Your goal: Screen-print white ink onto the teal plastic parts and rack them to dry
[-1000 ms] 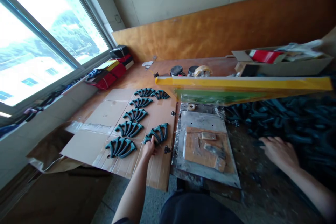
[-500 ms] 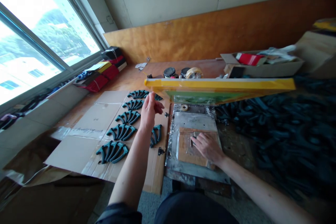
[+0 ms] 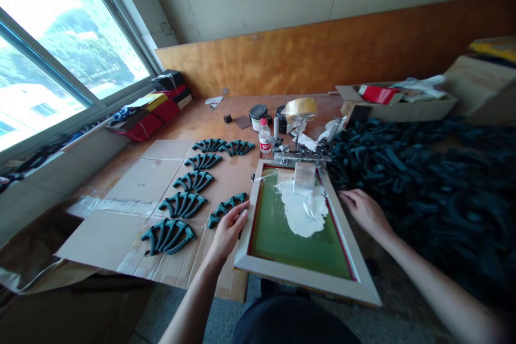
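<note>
A screen-printing frame (image 3: 366,279) with a green mesh lies lowered in front of me. White ink (image 3: 302,215) is spread over its upper middle, and a pale, broad squeegee blade (image 3: 305,177) rests in the ink. My left hand (image 3: 229,231) pinches at the frame's left edge, thumb and fingers close together. At the right edge, my right hand (image 3: 365,212) has its fingers stretched toward the frame, holding nothing visible. Dark green curved handles (image 3: 228,207) lie just beyond my left hand, with more fanned handles (image 3: 169,236) in rows on cardboard.
The flattened cardboard (image 3: 100,236) covers the table's left side. Behind the frame stand a metal hinge clamp (image 3: 302,157), a small red-capped bottle (image 3: 265,137), a jar (image 3: 258,117) and a tape roll (image 3: 300,107). A large heap of dark parts (image 3: 435,199) fills the right.
The frame has swung down from its raised position and now covers the base plate. My left hand has come down to its left edge; my right hand has left the plate for the right side.
</note>
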Demonstrator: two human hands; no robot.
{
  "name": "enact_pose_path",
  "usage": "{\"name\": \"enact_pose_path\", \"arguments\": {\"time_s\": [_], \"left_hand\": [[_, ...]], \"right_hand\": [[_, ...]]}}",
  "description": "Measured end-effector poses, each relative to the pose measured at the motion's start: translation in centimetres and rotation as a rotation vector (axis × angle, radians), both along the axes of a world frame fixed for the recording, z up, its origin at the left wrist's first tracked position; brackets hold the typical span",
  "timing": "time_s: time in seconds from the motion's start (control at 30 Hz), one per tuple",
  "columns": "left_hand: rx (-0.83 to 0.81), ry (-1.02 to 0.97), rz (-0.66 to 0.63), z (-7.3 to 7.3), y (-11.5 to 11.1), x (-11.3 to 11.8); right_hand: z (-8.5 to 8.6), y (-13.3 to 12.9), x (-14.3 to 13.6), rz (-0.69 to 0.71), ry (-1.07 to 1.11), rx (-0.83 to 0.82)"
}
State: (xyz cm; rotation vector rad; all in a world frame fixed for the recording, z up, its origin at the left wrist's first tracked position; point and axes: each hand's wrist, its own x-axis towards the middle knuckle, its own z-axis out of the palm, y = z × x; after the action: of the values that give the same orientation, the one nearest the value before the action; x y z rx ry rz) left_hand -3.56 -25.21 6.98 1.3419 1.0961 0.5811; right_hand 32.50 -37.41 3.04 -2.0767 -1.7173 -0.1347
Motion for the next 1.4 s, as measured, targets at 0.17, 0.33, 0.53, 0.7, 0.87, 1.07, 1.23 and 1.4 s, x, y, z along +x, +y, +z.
{"name": "enact_pose_path", "arguments": {"time_s": [0.17, 0.33, 0.53, 0.7, 0.87, 1.07, 1.23, 1.4], "left_hand": [[0.118, 0.211, -0.069, -7.2, -0.1, -0.2], [0.151, 0.286, -0.100, -9.2, 0.6, -0.2], [0.146, 0.318, -0.107, -9.3, 0.5, -0.3], [0.133, 0.288, -0.078, -9.2, 0.4, -0.2], [0.083, 0.206, -0.066, -9.1, 0.3, -0.1], [-0.018, 0.118, -0.049, -6.8, 0.1, 0.0], [-0.081, 0.010, -0.042, -1.8, 0.4, -0.1], [0.017, -0.217, 0.063, 4.9, 1.9, 1.7]], "right_hand": [[3.5, 5.1, -2.3, 0.069, -0.062, 0.067], [2.8, 5.8, -7.7, 0.198, -0.171, -0.251], [2.1, 0.6, -7.8, 0.619, -0.167, -0.216], [2.7, 1.1, -7.4, 0.545, -0.007, -0.226], [0.8, 0.0, -9.0, 0.559, -0.057, -0.023], [2.9, 2.3, -7.8, 0.430, 0.038, -0.145], [6.9, 7.5, -5.0, 0.116, 0.046, -0.097], [8.0, 6.5, 0.8, -0.170, 0.237, 0.111]]}}
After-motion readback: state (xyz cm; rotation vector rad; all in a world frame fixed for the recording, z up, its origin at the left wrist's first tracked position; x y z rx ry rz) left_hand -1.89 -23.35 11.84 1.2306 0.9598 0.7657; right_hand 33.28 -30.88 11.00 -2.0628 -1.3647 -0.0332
